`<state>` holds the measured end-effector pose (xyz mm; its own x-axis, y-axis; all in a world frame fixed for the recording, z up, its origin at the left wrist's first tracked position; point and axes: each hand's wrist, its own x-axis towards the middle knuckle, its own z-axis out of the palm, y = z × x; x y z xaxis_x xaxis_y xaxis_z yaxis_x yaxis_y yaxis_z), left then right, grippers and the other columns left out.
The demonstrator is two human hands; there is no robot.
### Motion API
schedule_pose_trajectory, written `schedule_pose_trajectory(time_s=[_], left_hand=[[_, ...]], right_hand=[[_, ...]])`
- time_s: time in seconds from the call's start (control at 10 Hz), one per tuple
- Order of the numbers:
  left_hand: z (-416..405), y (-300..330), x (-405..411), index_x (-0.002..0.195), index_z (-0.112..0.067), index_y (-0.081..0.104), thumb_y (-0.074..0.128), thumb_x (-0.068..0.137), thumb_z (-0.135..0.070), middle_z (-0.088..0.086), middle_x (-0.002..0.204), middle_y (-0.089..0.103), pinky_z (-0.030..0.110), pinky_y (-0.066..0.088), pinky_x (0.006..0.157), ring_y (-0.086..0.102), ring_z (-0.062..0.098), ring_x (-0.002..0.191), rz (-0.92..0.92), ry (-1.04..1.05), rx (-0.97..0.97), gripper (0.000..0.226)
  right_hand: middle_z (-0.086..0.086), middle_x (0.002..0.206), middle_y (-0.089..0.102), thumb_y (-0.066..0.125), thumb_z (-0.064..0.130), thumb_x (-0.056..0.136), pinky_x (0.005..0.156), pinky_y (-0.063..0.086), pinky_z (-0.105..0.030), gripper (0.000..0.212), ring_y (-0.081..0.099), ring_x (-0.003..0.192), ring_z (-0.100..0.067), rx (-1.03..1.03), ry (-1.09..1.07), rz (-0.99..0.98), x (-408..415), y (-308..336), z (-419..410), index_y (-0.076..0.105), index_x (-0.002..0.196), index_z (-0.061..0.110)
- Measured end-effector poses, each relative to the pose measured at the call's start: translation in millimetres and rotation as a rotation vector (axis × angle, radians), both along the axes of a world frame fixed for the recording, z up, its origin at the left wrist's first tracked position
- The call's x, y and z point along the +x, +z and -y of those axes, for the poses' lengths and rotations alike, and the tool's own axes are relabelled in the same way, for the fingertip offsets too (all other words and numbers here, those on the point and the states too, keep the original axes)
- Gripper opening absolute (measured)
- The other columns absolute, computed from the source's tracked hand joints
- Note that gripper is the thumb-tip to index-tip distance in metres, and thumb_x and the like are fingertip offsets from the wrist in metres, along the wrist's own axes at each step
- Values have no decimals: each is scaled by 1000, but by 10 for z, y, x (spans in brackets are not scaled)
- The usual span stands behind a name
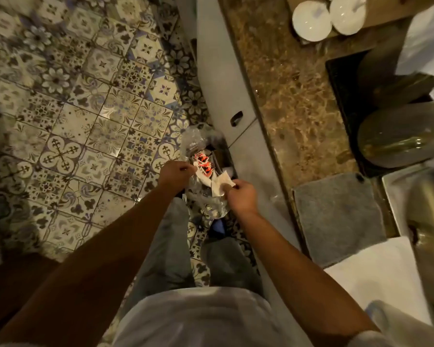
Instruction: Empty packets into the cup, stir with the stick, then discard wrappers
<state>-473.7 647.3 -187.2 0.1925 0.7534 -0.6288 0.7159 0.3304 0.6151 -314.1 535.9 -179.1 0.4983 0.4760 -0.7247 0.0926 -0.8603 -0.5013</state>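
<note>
Patterned floor tiles (85,108) fill the left of the frame, a marble counter (286,96) the right. At centre, my left hand (177,175) pinches the clear bin liner (198,139) open so my right hand (241,194), pinching pale wrappers (221,184), can drop them in. Red-printed wrappers (203,164) lie inside already. The bin itself is mostly hidden; no cup shows.

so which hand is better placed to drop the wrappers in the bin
The right hand: it pinches the pale wrappers directly over the lined bin. The left hand is busy gripping the clear liner's edge.
</note>
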Motion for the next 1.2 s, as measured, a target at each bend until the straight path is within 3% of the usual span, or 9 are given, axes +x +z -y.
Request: schedule_pose_trajectory(time_s=[0.1, 0.2, 0.4, 0.5, 0.6, 0.7, 0.9, 1.2], left_hand=[[-194, -381, -57, 91, -7, 80, 68, 91, -28, 17, 95, 76, 41, 56, 90, 70, 28, 91, -53, -32, -45, 24], [-371, -825, -65, 100, -10, 80, 66, 91, -32, 15, 103, 77, 34, 53, 89, 69, 27, 94, -124, -105, -51, 27], [-576, -1680, 38, 98, -7, 77, 64, 94, -30, 6, 86, 69, 27, 44, 70, 65, 20, 81, -190, -221, -169, 27], [-541, -2016, 109, 95, -8, 75, 64, 95, -27, 7, 88, 74, 32, 57, 74, 71, 22, 81, -169, -268, -162, 22], [-485, -2231, 142, 96, -13, 78, 67, 93, -32, 3, 91, 78, 37, 61, 82, 72, 17, 81, -151, -234, -159, 22], [-457, -2505, 168, 90, -14, 78, 67, 93, -33, 3, 84, 77, 40, 61, 80, 71, 18, 77, -143, -198, -165, 23], [-446, -2818, 236, 85, -17, 77, 63, 95, -35, 2, 79, 74, 38, 60, 77, 70, 19, 75, -210, -227, -166, 25], [-487, -2733, 286, 92, -14, 76, 61, 96, -38, 4, 84, 76, 41, 61, 80, 72, 17, 75, -225, -208, -183, 29]], right_hand=[[-9, 100, 78, 70, 33, 89, 74, 52, -30, 37, 73, 90, -27, -97, 4, 12, -92, -466, -190, 75, 119, 12], [-9, 107, 78, 71, 35, 88, 72, 49, -27, 42, 73, 96, -27, -168, -29, 18, -152, -882, -356, 73, 123, 12], [-13, 108, 78, 66, 39, 93, 73, 46, -27, 40, 72, 101, -31, -265, -30, 53, -97, -1743, -571, 76, 117, 8], [-14, 108, 77, 66, 38, 94, 80, 51, -31, 38, 71, 103, -31, -306, -41, 70, -52, -2126, -595, 76, 114, 8], [-14, 107, 77, 66, 36, 94, 84, 53, -35, 36, 71, 102, -32, -312, -62, 39, -48, -2447, -602, 76, 114, 8], [-13, 108, 77, 67, 38, 93, 89, 55, -39, 37, 71, 104, -33, -312, -45, 43, -77, -2677, -629, 77, 113, 8], [-13, 110, 77, 67, 35, 94, 95, 57, -46, 33, 71, 105, -32, -322, 4, 87, -161, -2849, -743, 77, 113, 9], [-7, 105, 76, 62, 30, 98, 82, 56, -35, 21, 69, 95, -22, -301, -59, -6, -62, -2676, -778, 76, 108, 18]])
